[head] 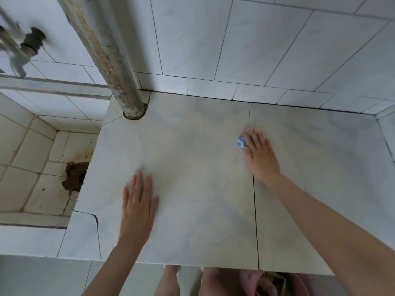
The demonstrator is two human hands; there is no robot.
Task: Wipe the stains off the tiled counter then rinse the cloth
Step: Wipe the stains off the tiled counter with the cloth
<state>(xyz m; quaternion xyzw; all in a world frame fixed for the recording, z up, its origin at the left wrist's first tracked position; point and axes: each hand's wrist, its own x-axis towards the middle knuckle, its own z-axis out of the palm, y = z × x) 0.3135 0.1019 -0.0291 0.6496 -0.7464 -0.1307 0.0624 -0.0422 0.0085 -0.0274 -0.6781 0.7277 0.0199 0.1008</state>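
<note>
Blue-and-white patterned cloth (242,142) is mostly hidden. Only a small bunched bit pokes out from under the right hand (259,154) on the thumb side, so I can't tell its full shape. That hand is smeared with motion blur as well, so the fingertip edges are fuzzy. Up in the top left corner a grey metal tap (21,54) is blurred and cut off by the frame edge. Down at the bottom, bare legs and some pink thing (252,283) peek out past the front edge of the counter, and I honestly can't make out what the pink thing is.

Material-wise, the pale marble-look tiled surface (192,146) is glossy, made of big square tiles with thin dark grout lines and a faint yellowish cast across the middle. A thick grey pipe (106,50), rusty and flaky, runs down into its back left corner. To the left sits a sunken tiled sink basin (32,157) with grubby beige tiles and a dark, rough, crusty drain hole (75,175).

Right-hand fingers (255,135) are stretched out fairly flat on top of the cloth, pressing it onto the surface near the grout line between the two big tiles. The left hand (137,201) lies palm down near the surface's left front, fingers straight and close together, holding nothing.
</note>
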